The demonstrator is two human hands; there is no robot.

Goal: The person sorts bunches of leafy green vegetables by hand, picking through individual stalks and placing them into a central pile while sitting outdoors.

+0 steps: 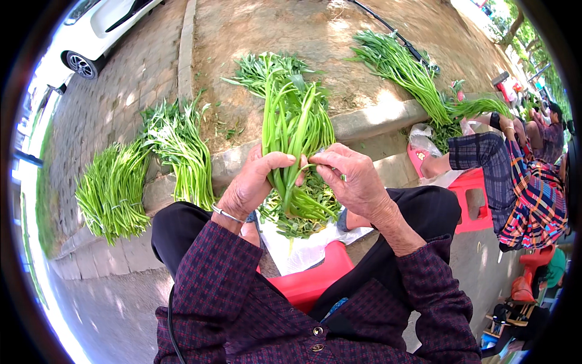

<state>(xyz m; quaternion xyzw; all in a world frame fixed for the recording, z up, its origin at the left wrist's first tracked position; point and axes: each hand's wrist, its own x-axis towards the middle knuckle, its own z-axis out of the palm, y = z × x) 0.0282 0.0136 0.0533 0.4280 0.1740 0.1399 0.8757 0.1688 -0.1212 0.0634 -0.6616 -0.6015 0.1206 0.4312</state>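
My left hand (254, 176) is closed around a bunch of long-stemmed water spinach (297, 124), held upright between my knees. Its leafy tops point away from me. My right hand (354, 182) is closed too, pinching a thin green stem (310, 165) between thumb and finger at the bunch's right side. Below the hands, trimmed leaves and stem bits (303, 224) are heaped on a white plastic sheet (291, 256) on the ground. More leafy greens (247, 74) show just behind the held bunch, on the bare soil.
At the left lie a tied bundle of stems (112, 197) and a looser leafy bunch (182, 151). Another long bunch (406, 76) rests across the kerb (385, 116) at the right. A seated person (485, 158) is beside me near a red stool (473, 200). A white car (100, 27) stands far left.
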